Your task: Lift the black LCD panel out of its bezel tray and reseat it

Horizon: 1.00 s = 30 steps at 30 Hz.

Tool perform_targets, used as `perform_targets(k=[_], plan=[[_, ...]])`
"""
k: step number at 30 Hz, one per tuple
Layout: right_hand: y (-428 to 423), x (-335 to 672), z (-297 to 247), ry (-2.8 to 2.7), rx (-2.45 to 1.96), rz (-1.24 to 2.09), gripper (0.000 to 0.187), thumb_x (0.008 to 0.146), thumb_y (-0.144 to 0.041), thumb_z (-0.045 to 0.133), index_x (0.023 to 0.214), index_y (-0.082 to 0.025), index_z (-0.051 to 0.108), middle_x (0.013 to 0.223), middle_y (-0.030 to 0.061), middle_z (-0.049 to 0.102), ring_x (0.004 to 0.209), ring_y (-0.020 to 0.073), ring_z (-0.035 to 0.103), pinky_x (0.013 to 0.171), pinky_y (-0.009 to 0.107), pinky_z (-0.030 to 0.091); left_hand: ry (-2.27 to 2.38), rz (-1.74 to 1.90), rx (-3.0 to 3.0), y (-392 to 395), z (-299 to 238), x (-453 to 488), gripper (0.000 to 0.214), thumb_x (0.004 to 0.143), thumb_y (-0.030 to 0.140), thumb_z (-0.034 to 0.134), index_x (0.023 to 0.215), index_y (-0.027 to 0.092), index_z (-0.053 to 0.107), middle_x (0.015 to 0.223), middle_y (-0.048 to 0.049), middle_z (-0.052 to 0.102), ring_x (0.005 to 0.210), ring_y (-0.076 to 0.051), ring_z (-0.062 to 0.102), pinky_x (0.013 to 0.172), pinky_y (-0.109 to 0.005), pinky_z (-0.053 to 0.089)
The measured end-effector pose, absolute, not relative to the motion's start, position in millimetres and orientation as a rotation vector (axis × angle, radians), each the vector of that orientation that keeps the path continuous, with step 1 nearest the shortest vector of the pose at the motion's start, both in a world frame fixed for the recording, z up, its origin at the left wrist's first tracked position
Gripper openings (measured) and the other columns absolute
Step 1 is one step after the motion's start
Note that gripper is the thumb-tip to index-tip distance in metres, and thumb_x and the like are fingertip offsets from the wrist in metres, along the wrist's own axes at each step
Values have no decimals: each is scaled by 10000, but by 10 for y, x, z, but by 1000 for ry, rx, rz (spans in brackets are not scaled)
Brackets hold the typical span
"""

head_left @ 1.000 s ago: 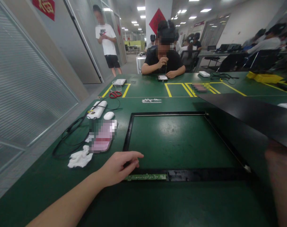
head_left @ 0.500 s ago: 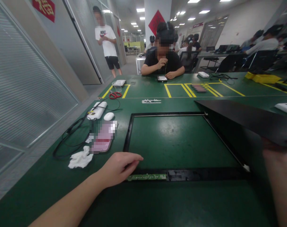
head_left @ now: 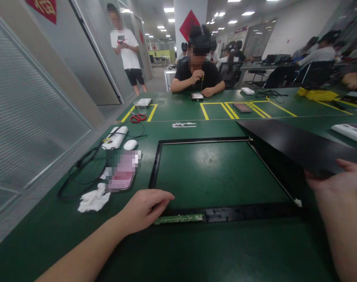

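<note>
A black rectangular frame (head_left: 249, 212), like a monitor bezel, lies flat in front of me, with a green circuit board strip (head_left: 180, 218) along its near side. My left hand (head_left: 145, 209) is closed at the frame's near left corner, fingers together, and hides that corner. On the right, my right hand (head_left: 339, 180) grips the near edge of a thin dark flat panel (head_left: 298, 143), thumb on top and fingers below. The panel is tilted, raised above the table beside the frame's right side.
Left of the frame are a pink phone (head_left: 124, 172), crumpled tissue (head_left: 94, 198), white earbud case (head_left: 130, 145), white power bank (head_left: 116, 137), black cable (head_left: 75, 168) and red scissors (head_left: 138, 118). White strips (head_left: 184, 125) lie beyond the frame. Across the table sits a person (head_left: 198, 66) with a small device.
The view has shifted slightly right. My right hand and the panel's near edge have come further into view. My left hand stays at the frame's corner.
</note>
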State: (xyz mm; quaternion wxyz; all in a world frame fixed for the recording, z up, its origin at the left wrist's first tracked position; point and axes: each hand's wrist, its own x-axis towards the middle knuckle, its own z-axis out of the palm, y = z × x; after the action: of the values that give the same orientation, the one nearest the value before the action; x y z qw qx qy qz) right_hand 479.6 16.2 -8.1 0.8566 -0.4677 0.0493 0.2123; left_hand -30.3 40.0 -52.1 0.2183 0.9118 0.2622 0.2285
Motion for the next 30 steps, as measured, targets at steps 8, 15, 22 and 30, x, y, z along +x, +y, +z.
perform_targets(k=[8,15,22,30], plan=[[226,4771,-133,147,-1009,495,145,712,-123,526,806,-202,604,1119,50,722,984,154,688,567,231,586,725,619,2526,396,-493,-286,261,1075,199,504,1201,221,731,964,-44,833,824,-185,790,719,-277,591],[255,4796,-160,175,-1011,509,156,719,-109,511,806,-201,601,1079,47,726,955,159,692,659,288,620,737,604,2524,395,-490,-298,266,1069,197,504,1194,222,738,963,-49,831,820,-190,788,737,-283,596],[300,4798,-220,184,-1034,523,185,666,-107,496,800,-220,557,1030,38,714,886,153,678,608,262,606,721,610,2534,400,-483,-288,261,1070,195,505,1193,219,734,944,-48,826,800,-187,781,711,-278,586],[334,4830,-241,203,-1062,528,193,663,-90,493,800,-211,556,1003,16,705,790,124,652,529,207,542,734,598,2541,393,-480,-286,265,1073,211,493,1183,223,734,931,-46,820,798,-189,776,702,-282,581]])
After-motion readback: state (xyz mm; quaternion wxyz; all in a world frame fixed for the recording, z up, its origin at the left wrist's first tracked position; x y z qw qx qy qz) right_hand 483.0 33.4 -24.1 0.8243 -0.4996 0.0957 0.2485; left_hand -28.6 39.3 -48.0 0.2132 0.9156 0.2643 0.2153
